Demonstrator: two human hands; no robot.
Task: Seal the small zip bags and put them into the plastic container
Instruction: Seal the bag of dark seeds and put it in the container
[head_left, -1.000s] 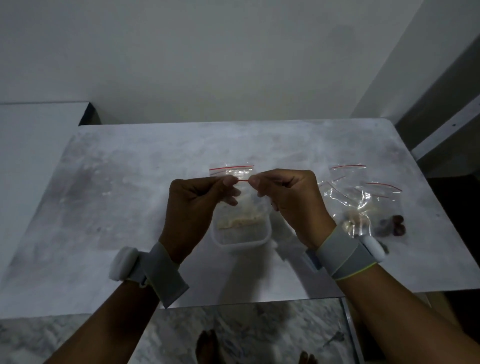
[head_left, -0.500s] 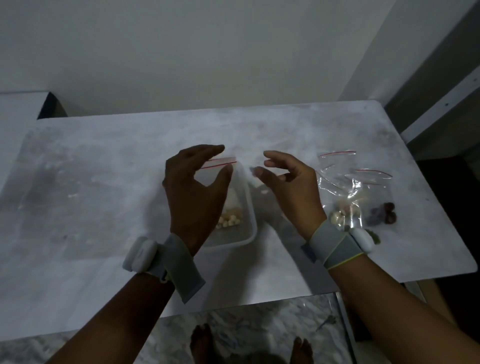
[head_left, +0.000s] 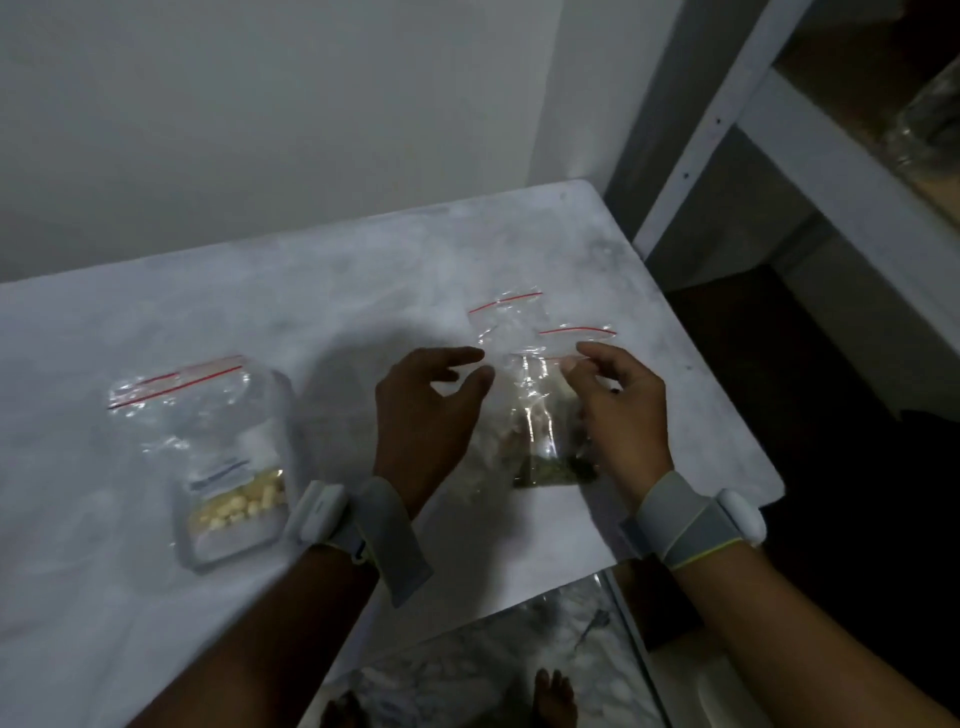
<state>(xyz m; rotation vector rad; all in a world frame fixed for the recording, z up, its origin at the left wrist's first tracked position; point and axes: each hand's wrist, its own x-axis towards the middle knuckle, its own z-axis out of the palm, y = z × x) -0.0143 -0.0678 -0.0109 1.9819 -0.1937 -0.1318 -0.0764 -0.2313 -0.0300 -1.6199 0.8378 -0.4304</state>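
A clear plastic container (head_left: 234, 543) stands on the table at the left. In it rests a zip bag of pale beans (head_left: 208, 415), its red strip leaning over the far rim. A pile of small zip bags (head_left: 519, 332) with red strips lies to the right, holding dark and greenish contents. My right hand (head_left: 621, 410) pinches the top edge of the nearest bag (head_left: 540, 415) between thumb and forefinger. My left hand (head_left: 423, 415) hovers open just left of that bag, fingers spread and nothing in it.
The grey marble-look table (head_left: 311, 312) ends close to the right of the bag pile, with a rounded corner. A white shelf frame (head_left: 727, 135) rises beyond that edge. A plain wall backs the table. Bare feet (head_left: 556, 696) show on the floor below.
Both hands let go of the bean bag, which now sits in the container, and moved right to the pile of bags. The view swung right with them.
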